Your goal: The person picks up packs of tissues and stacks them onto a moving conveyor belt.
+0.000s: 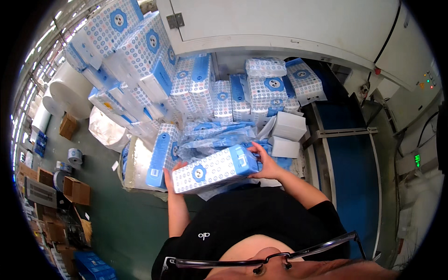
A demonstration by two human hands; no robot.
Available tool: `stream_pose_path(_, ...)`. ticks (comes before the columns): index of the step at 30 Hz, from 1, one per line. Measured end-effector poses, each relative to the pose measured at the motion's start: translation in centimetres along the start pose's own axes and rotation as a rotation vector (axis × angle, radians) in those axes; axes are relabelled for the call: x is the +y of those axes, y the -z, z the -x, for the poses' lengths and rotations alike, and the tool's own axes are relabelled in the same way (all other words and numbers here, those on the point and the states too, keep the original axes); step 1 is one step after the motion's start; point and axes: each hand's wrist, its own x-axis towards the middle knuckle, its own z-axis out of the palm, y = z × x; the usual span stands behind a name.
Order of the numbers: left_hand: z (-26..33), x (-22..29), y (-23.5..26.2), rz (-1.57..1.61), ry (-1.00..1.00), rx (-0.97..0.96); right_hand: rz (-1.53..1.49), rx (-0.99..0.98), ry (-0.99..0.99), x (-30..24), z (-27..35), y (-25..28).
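Note:
A long white tissue pack (219, 169) with blue ends and a small repeated print lies tilted between my two hands, in front of my body. My left hand (173, 176) grips its left end, and my right hand (265, 162) is wrapped round the blue right end. Just behind the pack is a heap of crumpled blue and clear plastic wrappers (214, 133). Beside my left hand another tissue pack (163, 151) stands at an angle. Two unwrapped white tissue stacks (288, 126) sit beyond my right hand.
Tall piles of wrapped packs (147, 51) rise at the far left, with more packs (273, 88) along the back. A blue conveyor belt (352, 186) runs at the right, below a white machine cabinet (280, 23). Cardboard boxes (76, 190) and large white rolls (72, 88) stand at left.

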Motion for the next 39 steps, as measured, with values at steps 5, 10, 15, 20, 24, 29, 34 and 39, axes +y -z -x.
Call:
stream_pose_path(5, -1.6, -4.4, 1.2, -0.615, 0.069, 0.064, 0.256, -0.443, -0.235, 5.3, -0.3, 4.3)
stream_pose_path(10, -5.0, -6.0, 0.6, -1.05, -0.143, 0.098, 0.065, -0.687, -0.408, 4.1, -5.9, 8.0)
stream_pose_path(15, -4.2, -6.3, -4.3, -1.25, -0.276, 0.056, 0.105, -0.7, -0.525, 2.0, -9.3, 8.2)
stream_pose_path(20, -5.8, -10.3, -5.7, -1.293, -0.37, -0.159, 0.596, -0.697, -0.233, 2.7, -13.7, -3.7)
stream_pose_path(24, -5.5, -10.0, -7.6, -1.492, -0.448, -0.166, 0.753, -0.796, -0.303, 3.1, -15.4, -5.6)
stream_pose_path(29, -4.7, -9.5, -7.7, -1.721, -0.581, -0.056, 0.799, -0.937, -0.57, 2.3, -6.7, 8.2)
stream_pose_path(34, -3.1, -8.5, -11.0, -1.797, -0.842, -0.101, 0.61, -0.396, -0.643, 2.6, 2.4, 14.3)
stream_pose_path(39, 0.2, -9.7, -15.9, -1.911, -0.702, -0.645, 0.657, -0.126, -0.382, 3.7, -0.5, 4.7)
